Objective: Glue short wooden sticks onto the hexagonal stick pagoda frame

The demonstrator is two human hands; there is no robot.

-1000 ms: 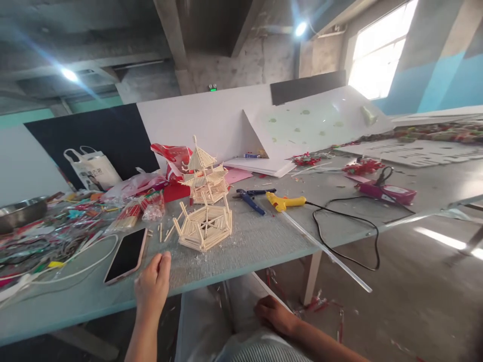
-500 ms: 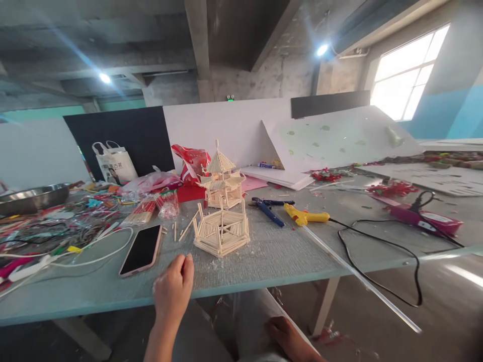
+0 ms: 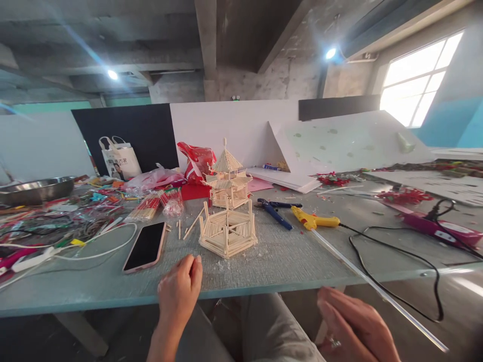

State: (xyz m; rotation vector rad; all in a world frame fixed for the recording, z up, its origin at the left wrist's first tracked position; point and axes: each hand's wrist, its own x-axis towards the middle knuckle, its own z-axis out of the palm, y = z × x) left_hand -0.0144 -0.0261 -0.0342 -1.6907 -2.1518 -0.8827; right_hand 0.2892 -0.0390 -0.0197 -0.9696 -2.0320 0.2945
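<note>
Left hand (image 3: 179, 291) rests on the near worktop (image 3: 287, 261) edge, grip pinched shut, maybe on a small stick; cannot tell. Stick base (image 3: 228, 233) sits just beyond it, in easy reach. Right hand (image 3: 356, 327) is below the edge, fingers spread, empty. Phone (image 3: 145, 246) left of the base.

A single camera rides on the person's head, looking forward and slightly down across the long grey-green worktable (image 3: 294, 261) toward the white and black boards behind it. The table's near edge crosses low in the view, close up; both hands enter from the bottom; ceiling and a window fill the top.
</note>
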